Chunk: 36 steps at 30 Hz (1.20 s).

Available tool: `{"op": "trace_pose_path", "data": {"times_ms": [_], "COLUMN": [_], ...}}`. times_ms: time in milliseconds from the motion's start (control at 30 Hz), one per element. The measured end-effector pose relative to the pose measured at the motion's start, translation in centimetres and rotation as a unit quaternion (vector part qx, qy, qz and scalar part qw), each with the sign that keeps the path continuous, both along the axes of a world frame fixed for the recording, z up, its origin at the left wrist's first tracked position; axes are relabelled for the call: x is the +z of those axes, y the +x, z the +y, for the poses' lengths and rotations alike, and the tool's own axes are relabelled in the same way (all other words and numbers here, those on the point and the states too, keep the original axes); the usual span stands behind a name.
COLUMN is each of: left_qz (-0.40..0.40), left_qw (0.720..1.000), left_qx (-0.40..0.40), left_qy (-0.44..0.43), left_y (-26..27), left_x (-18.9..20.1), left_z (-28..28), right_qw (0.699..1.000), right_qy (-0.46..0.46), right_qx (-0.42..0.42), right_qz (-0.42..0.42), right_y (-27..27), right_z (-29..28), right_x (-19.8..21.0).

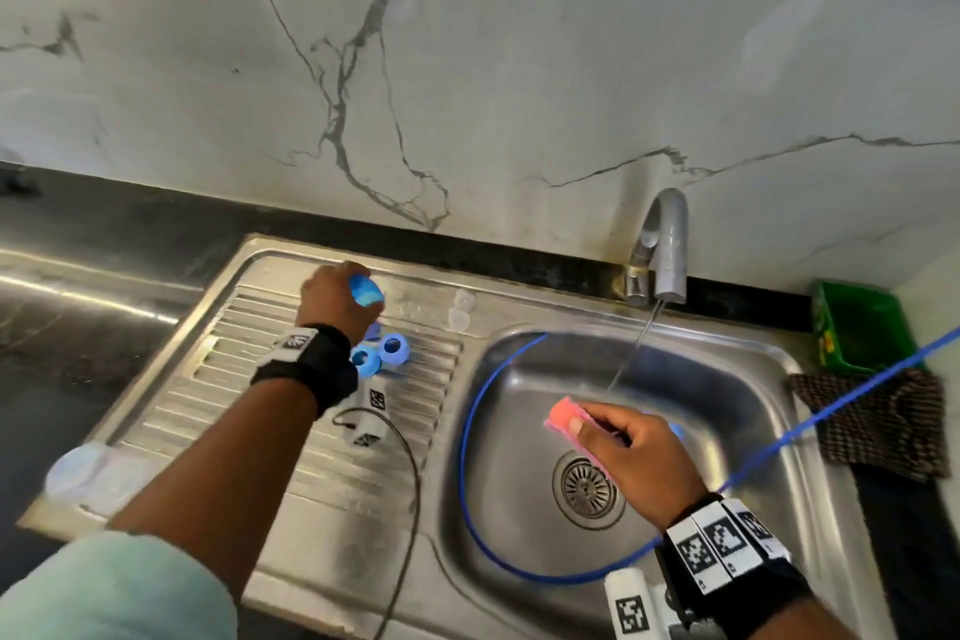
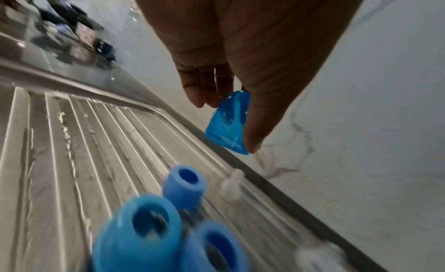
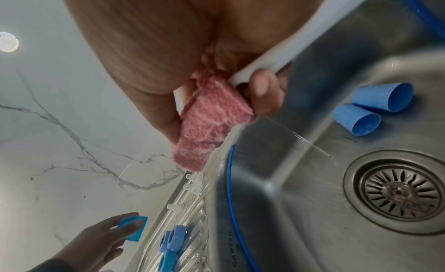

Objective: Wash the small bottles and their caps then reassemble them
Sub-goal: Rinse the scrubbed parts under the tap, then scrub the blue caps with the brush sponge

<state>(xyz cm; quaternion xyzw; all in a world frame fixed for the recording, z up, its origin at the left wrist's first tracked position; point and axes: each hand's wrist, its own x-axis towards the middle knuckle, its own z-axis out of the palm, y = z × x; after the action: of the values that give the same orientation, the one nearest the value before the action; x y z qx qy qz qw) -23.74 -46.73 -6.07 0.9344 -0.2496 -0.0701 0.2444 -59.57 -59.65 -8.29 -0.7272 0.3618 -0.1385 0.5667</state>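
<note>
My left hand (image 1: 347, 297) pinches a translucent blue cap (image 2: 226, 124) between thumb and fingers, above the far side of the drainboard (image 1: 249, 379). Below it on the ribbed steel stand three blue open-topped pieces (image 2: 184, 186), close together. Small clear silicone parts (image 1: 460, 311) lie beside them near the back rim. My right hand (image 1: 597, 426) grips a pink sponge (image 3: 207, 127) over the sink basin (image 1: 727, 431). Two more blue caps (image 3: 383, 97) lie on their sides on the basin floor, close to the drain (image 3: 395, 192).
The tap (image 1: 665, 244) runs a thin stream into the basin. A blue cable (image 1: 467, 431) loops inside the sink and a black cable (image 1: 410, 483) crosses the drainboard. A green box (image 1: 857, 327) and checked cloth (image 1: 883, 421) sit right. A clear lidded tub (image 1: 78, 470) sits front left.
</note>
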Motion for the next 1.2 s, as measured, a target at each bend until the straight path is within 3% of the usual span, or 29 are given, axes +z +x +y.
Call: {"op": "trace_pose_path", "data": {"times_ms": [267, 400, 667, 867, 1033, 1100, 1200], "left_qz": [0.004, 0.026, 0.041, -0.018, -0.073, -0.047, 0.015], "left_qw": [0.987, 0.977, 0.978, 0.98, 0.996, 0.996, 0.99], "left_qx": [0.075, 0.094, 0.112, 0.11, 0.05, -0.011, -0.089], "left_qy": [0.143, 0.189, 0.174, 0.168, 0.004, -0.076, -0.106], "left_y": [10.5, 11.4, 10.5, 6.4, 0.0, -4.5, -11.5], "left_x": [-4.2, -5.6, -4.4, -0.5, 1.5, 2.1, 1.3], "left_z": [1.9, 3.2, 4.1, 4.2, 2.4, 0.8, -1.7], "right_qw": [1.0, 1.0, 1.0, 1.0, 0.998, 0.997, 0.992], "right_qy": [0.013, 0.006, 0.005, -0.012, -0.001, -0.002, 0.01], "right_qx": [0.008, -0.008, -0.005, -0.017, -0.06, -0.079, -0.122], "right_qz": [0.018, 0.024, 0.024, 0.023, 0.013, 0.009, 0.003], "right_y": [0.6, 0.5, 0.0, -2.3, -4.5, -5.7, -6.9], "right_z": [-1.8, -2.4, -1.9, -1.9, -1.5, -1.5, -2.0], "right_x": [-2.5, -2.6, -1.3, -1.4, 0.2, 1.0, 0.8]}}
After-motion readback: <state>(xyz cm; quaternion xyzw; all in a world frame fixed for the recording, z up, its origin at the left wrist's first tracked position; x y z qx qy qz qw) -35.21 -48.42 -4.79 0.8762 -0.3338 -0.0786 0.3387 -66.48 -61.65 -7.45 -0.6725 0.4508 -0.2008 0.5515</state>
